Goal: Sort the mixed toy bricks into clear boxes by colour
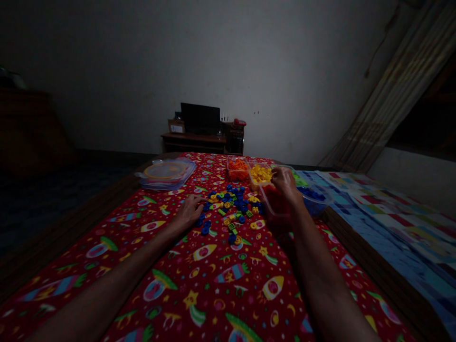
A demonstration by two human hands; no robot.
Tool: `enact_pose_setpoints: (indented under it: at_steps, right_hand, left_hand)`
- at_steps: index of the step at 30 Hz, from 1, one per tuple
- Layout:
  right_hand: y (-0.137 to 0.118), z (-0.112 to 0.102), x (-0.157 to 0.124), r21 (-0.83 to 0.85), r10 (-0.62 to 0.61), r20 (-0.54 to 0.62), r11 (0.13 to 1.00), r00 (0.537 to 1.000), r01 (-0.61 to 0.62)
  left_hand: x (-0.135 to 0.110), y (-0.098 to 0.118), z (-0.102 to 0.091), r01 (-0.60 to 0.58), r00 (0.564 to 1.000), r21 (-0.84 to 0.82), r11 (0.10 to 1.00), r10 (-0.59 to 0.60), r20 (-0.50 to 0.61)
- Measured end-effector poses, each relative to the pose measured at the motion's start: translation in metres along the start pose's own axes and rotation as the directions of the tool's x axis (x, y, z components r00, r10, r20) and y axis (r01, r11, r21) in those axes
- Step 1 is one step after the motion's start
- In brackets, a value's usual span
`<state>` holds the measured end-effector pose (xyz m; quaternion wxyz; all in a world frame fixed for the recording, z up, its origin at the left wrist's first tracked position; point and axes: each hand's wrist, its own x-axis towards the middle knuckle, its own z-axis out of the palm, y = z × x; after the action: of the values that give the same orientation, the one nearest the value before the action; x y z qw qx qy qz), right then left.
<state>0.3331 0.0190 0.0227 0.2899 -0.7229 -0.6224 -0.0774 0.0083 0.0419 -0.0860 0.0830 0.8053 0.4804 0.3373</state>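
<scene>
pinching small blue, yellow and green plastic pieces (227, 205) by edges should suit: likely light, stiff. left hand (191, 210): fingers loosely spread; right hand (284, 180): grip cannot be told.

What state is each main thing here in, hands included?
Loose pieces: spread, colors mixed.
Left hand: open, at their edge.
Right hand: half curled, grip unclear.
Container of orange pieces: open.
Container of yellow pieces: open.
Container of blue pieces: open.
Plastic stack: lying flat.
Screen: dark.
Curtain: hanging aslant.
</scene>
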Motion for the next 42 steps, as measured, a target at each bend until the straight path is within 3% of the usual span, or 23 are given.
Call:
enact_pose_setpoints:
  at_steps: [3,6,9,12,15,18,21,27,30,31,32,35,37,39,42]
  right_hand:
    - [0.003,-0.011,0.001,-0.037,0.034,-0.032,0.999,0.999,-0.035]
    - [-0.016,-0.013,0.000,-0.034,-0.062,-0.046,0.998,0.997,0.061]
    - [-0.048,0.003,-0.010,0.065,-0.224,0.102,0.974,0.969,0.218]
    - [-0.076,0.037,-0.033,0.127,-0.383,0.275,0.924,0.882,0.362]
    - [-0.093,0.067,-0.058,0.068,-0.395,0.437,0.910,0.808,0.408]
    - [-0.103,0.078,-0.075,0.103,-0.455,0.549,0.869,0.701,0.484]
    - [-0.116,0.072,-0.091,0.166,-0.545,0.554,0.813,0.629,0.558]
    - [-0.141,0.052,-0.125,0.112,-0.576,0.526,0.776,0.626,0.620]
    - [-0.143,0.037,-0.119,0.219,-0.613,0.587,0.749,0.528,0.626]
    - [-0.140,0.031,-0.113,0.254,-0.620,0.585,0.753,0.523,0.607]
    - [-0.136,0.025,-0.104,0.266,-0.610,0.570,0.771,0.551,0.578]
    - [-0.114,0.011,-0.077,0.135,-0.471,0.449,0.876,0.760,0.463]
    - [-0.097,0.011,-0.063,0.010,-0.368,0.401,0.917,0.839,0.398]
    - [-0.083,0.017,-0.058,-0.101,-0.268,0.443,0.933,0.856,0.344]
    - [-0.077,0.032,-0.061,-0.212,-0.151,0.561,0.924,0.814,0.318]
  left_hand:
    - [0.000,0.000,0.001,0.007,1.000,0.005,1.000,-0.007,-0.007]
    - [0.000,0.000,0.001,0.002,1.000,0.005,1.000,-0.001,-0.005]
    - [-0.001,0.001,0.000,0.009,1.000,0.018,1.000,-0.009,-0.005]
    - [-0.001,0.003,-0.001,0.030,1.000,0.018,0.999,-0.030,-0.004]
    - [0.000,0.005,0.001,0.068,0.998,-0.007,0.998,-0.068,-0.018]
    - [0.000,0.006,0.003,0.078,0.997,-0.050,0.996,-0.078,0.000]
    - [-0.002,0.004,0.006,0.033,0.999,-0.103,0.994,-0.030,0.031]
    - [-0.004,0.001,0.006,-0.054,0.996,-0.141,0.989,0.063,0.062]
    - [-0.001,0.004,0.001,-0.023,0.999,-0.143,0.989,0.029,0.039]
    - [0.000,0.006,-0.002,-0.007,0.999,-0.149,0.989,0.014,0.043]
    - [0.000,0.008,-0.004,0.013,0.999,-0.159,0.987,-0.006,0.048]
    - [0.000,0.015,-0.011,0.102,0.995,-0.188,0.977,-0.097,0.038]
    - [-0.001,0.018,-0.014,0.162,0.987,-0.187,0.969,-0.163,0.014]
    - [-0.002,0.018,-0.014,0.192,0.981,-0.179,0.965,-0.196,-0.005]
    - [-0.002,0.016,-0.011,0.158,0.987,-0.168,0.973,-0.159,0.008]
